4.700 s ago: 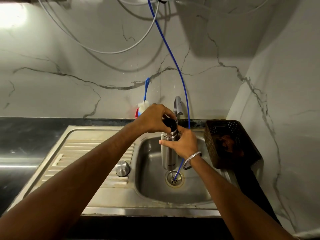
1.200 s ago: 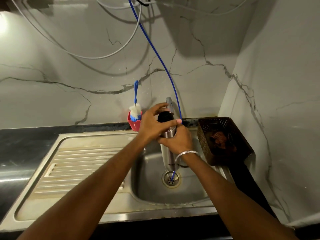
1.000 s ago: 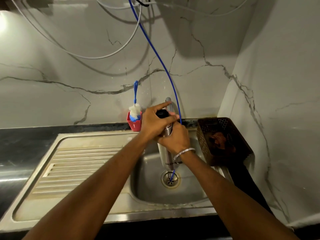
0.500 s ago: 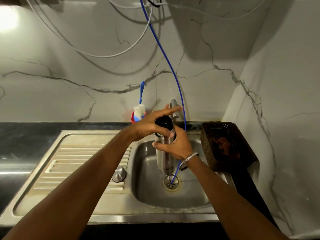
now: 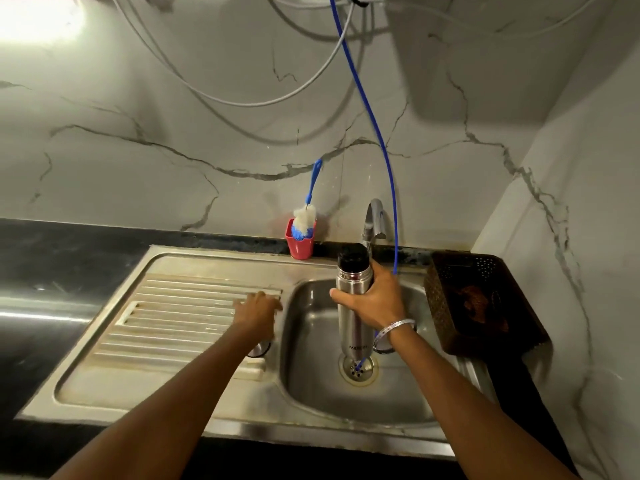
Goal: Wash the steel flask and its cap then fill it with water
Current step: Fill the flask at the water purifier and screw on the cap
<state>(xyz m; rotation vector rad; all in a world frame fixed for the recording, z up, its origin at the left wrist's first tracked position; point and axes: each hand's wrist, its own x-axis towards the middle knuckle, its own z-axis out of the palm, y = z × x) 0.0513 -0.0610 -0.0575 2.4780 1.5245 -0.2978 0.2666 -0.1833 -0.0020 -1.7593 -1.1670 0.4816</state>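
My right hand (image 5: 375, 303) grips the steel flask (image 5: 351, 329) around its upper body and holds it upright over the sink bowl (image 5: 311, 379). A black stopper (image 5: 353, 259) sits in the flask's neck, just below the tap (image 5: 374, 220). My left hand (image 5: 258, 311) is palm down over the right edge of the drainboard (image 5: 173, 323), fingers relaxed, holding nothing. The round steel cap (image 5: 259, 349) lies on the drainboard beside the bowl, mostly hidden under my left wrist.
A blue tube (image 5: 388, 174) hangs from above down to the drain. A red cup (image 5: 299, 245) with a bottle brush stands at the back wall. A brown perforated basket (image 5: 485, 306) sits right of the bowl. Black counter (image 5: 52, 271) lies to the left.
My left hand has let go of the black stopper and moved left and down over the drainboard. My right hand still holds the flask upright.
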